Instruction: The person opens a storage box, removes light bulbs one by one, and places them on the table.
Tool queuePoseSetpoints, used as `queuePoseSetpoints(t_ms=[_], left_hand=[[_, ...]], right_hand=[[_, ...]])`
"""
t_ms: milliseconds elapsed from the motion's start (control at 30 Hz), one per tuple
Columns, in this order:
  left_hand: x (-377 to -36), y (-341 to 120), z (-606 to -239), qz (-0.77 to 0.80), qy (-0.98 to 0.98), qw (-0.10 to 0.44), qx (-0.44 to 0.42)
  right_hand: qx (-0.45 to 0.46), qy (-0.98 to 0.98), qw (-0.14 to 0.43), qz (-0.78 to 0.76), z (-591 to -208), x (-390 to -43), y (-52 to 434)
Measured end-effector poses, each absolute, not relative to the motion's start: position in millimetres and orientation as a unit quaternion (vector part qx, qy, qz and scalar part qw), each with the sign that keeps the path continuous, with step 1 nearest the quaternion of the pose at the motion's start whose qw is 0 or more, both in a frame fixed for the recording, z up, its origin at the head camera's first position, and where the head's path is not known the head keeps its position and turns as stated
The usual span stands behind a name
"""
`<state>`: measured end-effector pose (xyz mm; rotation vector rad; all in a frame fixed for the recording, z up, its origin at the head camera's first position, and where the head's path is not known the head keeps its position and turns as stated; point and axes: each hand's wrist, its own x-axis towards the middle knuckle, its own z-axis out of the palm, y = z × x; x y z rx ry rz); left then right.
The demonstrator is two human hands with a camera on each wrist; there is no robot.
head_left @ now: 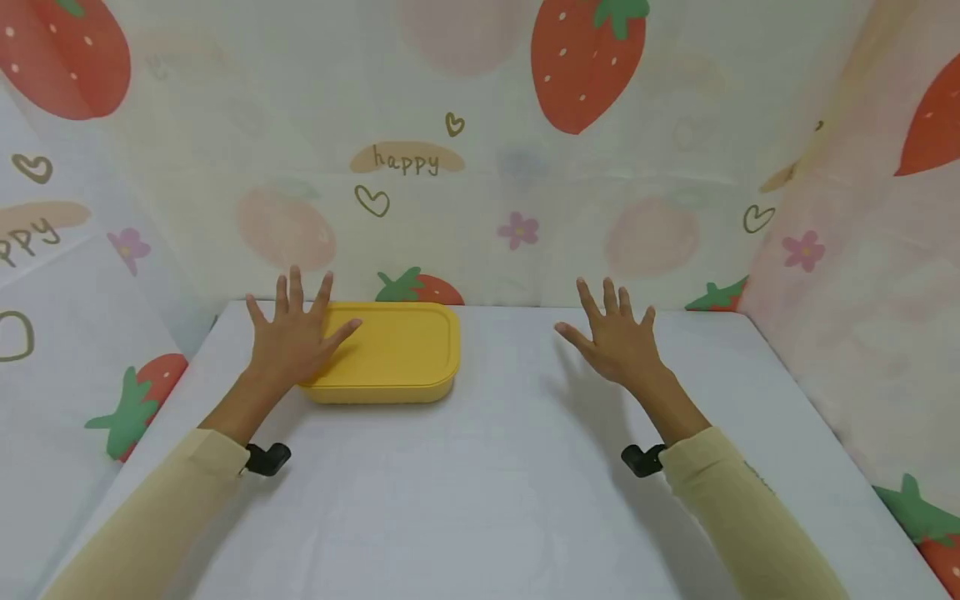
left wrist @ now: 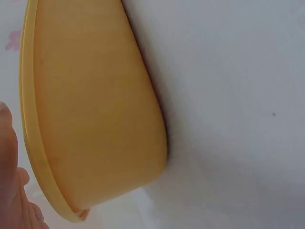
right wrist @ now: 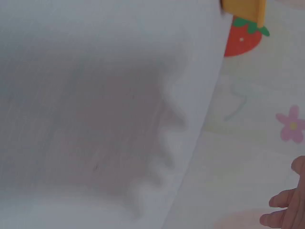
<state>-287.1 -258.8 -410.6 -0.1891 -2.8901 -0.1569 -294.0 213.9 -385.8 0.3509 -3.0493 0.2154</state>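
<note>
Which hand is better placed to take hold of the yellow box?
Left. The left hand already lies spread over the yellow box at its left end, while the right hand hovers open over bare table, well apart.

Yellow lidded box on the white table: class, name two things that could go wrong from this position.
1. The left hand lies flat with straight fingers over one end of the yellow lidded box, gripping nothing; pressing there might tip or slide it.
2. The box sits near the table's back edge, by the strawberry curtain; a push could shove it into that.
</note>
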Motion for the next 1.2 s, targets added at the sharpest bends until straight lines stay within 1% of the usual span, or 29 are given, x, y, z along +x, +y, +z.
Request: queuePoseSetpoints(t_ms=[233, 533, 633, 767, 1000, 1200], left_hand=[[-283, -270, -414, -0.066, -0.991, 0.109, -0.045], [-278, -278, -416, -0.115, -0.992, 0.055, -0.013], [-276, -281, -419, -0.116, -0.992, 0.047, -0.004], [-274, -285, -423, -0.115, -0.992, 0.05, -0.001], [-269, -286, -424, -0.129, -0.99, 0.063, 0.004], [-268, -289, -425, -0.133, -0.988, 0.072, 0.017]], right_hand=[[0.126, -0.989, 0.021, 0.081, -392, -292, 186], [0.161, -0.98, 0.041, 0.11, -399, -281, 142], [0.157, -0.978, 0.033, 0.135, -403, -279, 125], [0.144, -0.975, 0.024, 0.167, -409, -276, 107], [0.131, -0.967, 0.037, 0.217, -420, -272, 89], [0.122, -0.962, 0.019, 0.243, -425, -269, 77]])
